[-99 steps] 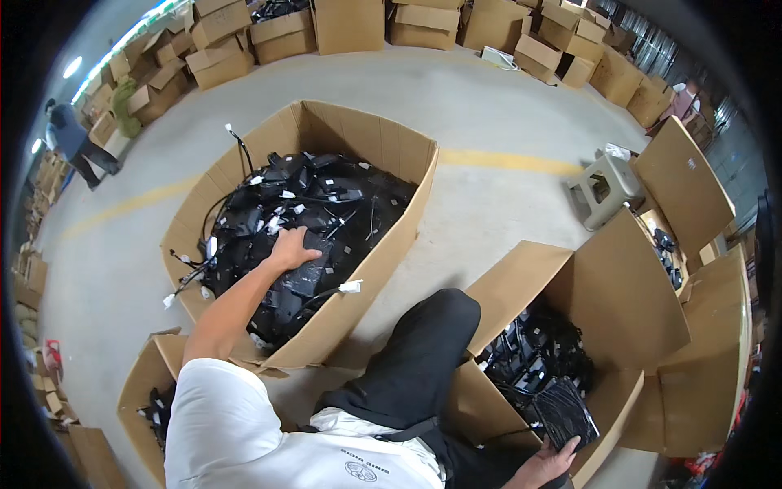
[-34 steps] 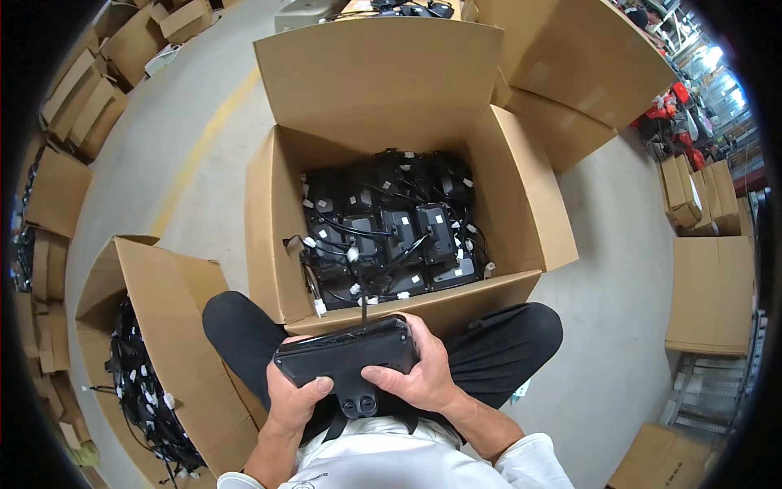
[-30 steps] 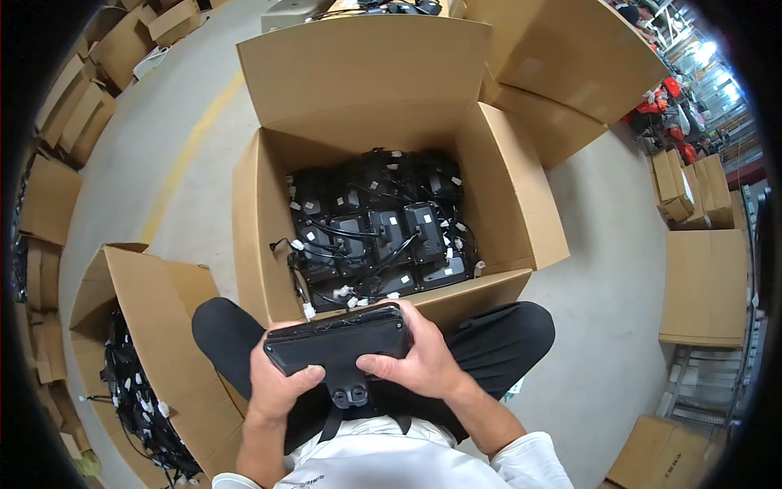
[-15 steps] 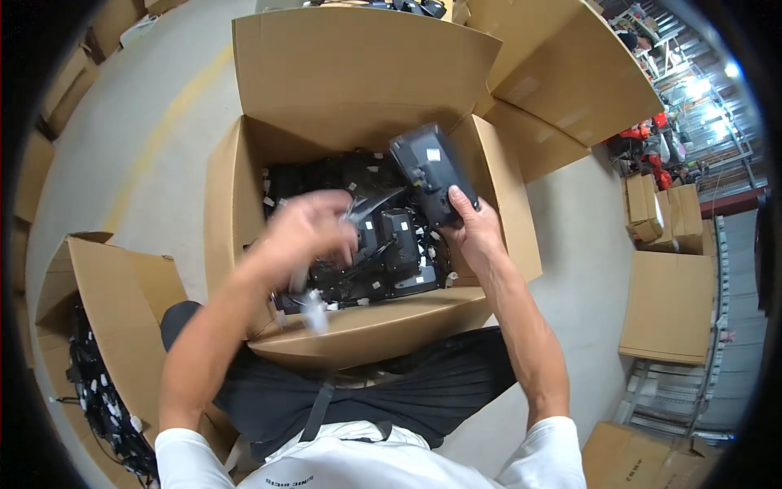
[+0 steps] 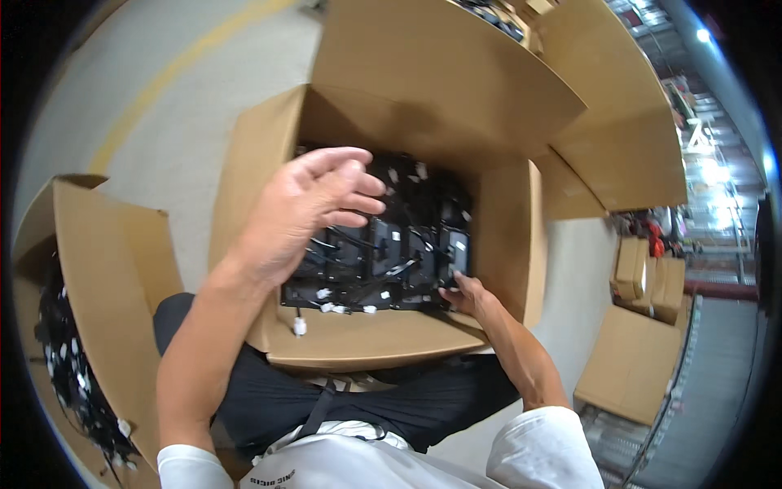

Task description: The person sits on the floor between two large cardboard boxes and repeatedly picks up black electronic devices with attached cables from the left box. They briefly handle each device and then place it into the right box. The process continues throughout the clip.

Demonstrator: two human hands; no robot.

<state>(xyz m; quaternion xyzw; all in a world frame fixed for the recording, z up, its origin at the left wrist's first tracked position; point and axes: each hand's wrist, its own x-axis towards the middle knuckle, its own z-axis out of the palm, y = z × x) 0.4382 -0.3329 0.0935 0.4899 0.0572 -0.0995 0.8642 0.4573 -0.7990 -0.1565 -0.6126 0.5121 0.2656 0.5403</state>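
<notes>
An open cardboard box [image 5: 366, 346] in front of me holds rows of black plastic modules [image 5: 391, 244] with black cables and small white connectors. Down inside its right end, my right hand [image 5: 466, 295] grips the near end of one black module [image 5: 458, 244] that bears a white label. This module sits beside the others along the right wall. Above the left part of the box hovers my left hand [image 5: 322, 200], fingers loosely apart and nothing in them. Part of the modules is hidden behind it. A white connector [image 5: 300, 326] hangs over the box's near wall.
At my left stands another open box [image 5: 114, 301] full of black cabled parts. Behind the main box is a further carton with raised flaps [image 5: 611, 106]. Stacked cartons [image 5: 631, 359] stand on the right. My knees are against the near side of the main box.
My right hand has lowered the black module from above the box into its right end. The left hand has risen, its fingers now apart. The whole view has shifted and turned.
</notes>
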